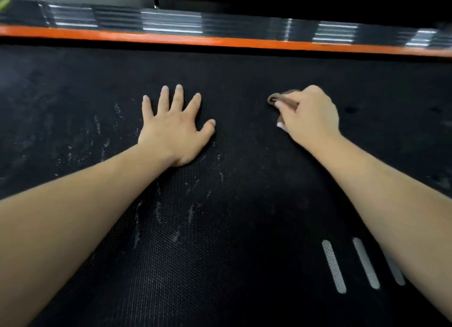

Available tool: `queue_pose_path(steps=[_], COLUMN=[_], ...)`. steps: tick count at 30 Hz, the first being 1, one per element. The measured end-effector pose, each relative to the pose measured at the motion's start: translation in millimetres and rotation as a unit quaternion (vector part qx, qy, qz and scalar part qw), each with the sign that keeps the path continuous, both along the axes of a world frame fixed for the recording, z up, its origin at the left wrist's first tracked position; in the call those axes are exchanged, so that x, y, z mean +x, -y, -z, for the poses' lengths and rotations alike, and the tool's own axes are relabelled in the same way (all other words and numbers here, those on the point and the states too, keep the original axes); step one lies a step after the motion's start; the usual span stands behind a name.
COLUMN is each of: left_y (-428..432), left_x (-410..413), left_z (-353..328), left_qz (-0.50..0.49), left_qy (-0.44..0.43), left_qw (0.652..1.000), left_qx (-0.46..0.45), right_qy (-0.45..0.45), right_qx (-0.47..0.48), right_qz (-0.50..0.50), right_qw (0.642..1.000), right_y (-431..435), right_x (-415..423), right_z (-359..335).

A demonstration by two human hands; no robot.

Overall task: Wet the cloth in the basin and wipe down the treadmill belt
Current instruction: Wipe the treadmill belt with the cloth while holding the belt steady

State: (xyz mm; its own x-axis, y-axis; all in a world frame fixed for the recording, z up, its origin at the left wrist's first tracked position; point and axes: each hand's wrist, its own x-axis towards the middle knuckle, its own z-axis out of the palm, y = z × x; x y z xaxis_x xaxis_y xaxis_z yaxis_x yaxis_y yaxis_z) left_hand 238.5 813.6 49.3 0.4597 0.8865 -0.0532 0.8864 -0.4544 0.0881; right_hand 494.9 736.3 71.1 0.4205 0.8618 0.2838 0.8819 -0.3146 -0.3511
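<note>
Belt: treadmill belt (220,229) fills the view; pale streaks run from 9 to 6 o'clock.
Rail: orange side rail (220,41) at 12 o'clock.
Technique: judged best to press the cloth flat and stroke across the streaks in overlapping passes.
Left hand (175,128): fingers spread, palm flat on the belt, holding nothing.
Right hand (309,116): fingers curled tight.
Cloth (281,99): brown, bunched in the right hand at 1 o'clock, on the belt.

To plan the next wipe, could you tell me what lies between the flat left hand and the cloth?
In the head view, only bare belt lies between the left hand and the cloth.
</note>
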Motion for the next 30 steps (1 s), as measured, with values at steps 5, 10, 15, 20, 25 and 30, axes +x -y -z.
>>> queue_pose_path(steps=[5,10,15,20,25,30], left_y=[2,56,146,151,152,153], left_x=[0,6,4,0,3,1], left_z=[-2,-17,-6,0,0,-2], left_qz=[-0.002,0.016,0.071,0.070,0.064,0.065], left_qy=[-0.003,0.031,0.039,0.035,0.019,0.022], left_qw=[1.000,0.999,0.997,0.997,0.998,0.998], left_qx=[-0.002,-0.039,-0.017,0.017,0.009,0.005], right_qy=[-0.017,0.021,-0.039,-0.052,-0.034,-0.032], right_qx=[-0.033,-0.024,-0.021,-0.067,-0.028,-0.096], right_qz=[-0.201,-0.082,-0.287,-0.393,-0.437,-0.530], right_qw=[0.979,0.996,0.957,0.915,0.898,0.842], right_y=[103,118,184,212,210,207], right_x=[-44,-1,-57,-5,-18,-24], right_z=[2,-4,-1,-9,2,-2])
